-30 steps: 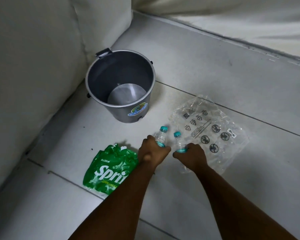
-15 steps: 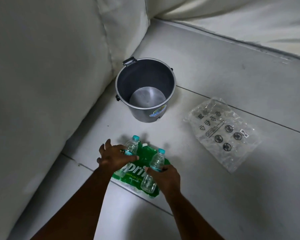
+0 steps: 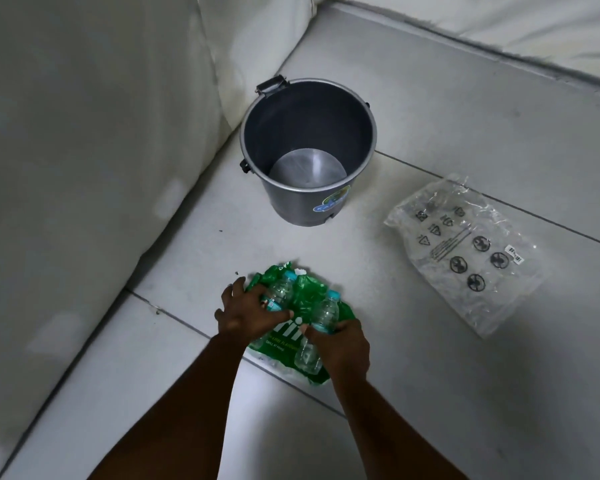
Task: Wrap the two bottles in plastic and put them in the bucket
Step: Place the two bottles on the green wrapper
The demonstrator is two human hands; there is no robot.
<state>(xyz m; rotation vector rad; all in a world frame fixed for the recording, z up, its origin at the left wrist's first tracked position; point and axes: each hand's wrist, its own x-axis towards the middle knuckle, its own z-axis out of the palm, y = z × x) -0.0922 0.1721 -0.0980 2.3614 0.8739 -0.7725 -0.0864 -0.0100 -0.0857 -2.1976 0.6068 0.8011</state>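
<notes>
Two small clear bottles with teal caps lie on a crumpled green Sprite plastic wrap (image 3: 303,292) on the tiled floor. My left hand (image 3: 246,313) grips the left bottle (image 3: 280,289) around its lower half. My right hand (image 3: 343,344) holds the right bottle (image 3: 323,315) at its middle, its base pointing toward me. The grey metal bucket (image 3: 361,109) stands upright and empty beyond them, about a hand's length away.
A clear plastic bag (image 3: 465,251) printed with black symbols lies flat on the floor to the right. A white cushioned sofa (image 3: 84,133) runs along the left, touching the bucket's far side. More white upholstery (image 3: 534,26) edges the far right.
Both hands carried the bottles from the clear bag leftward onto the green wrap and lowered them until they lie on it. The view shifted left with them.
</notes>
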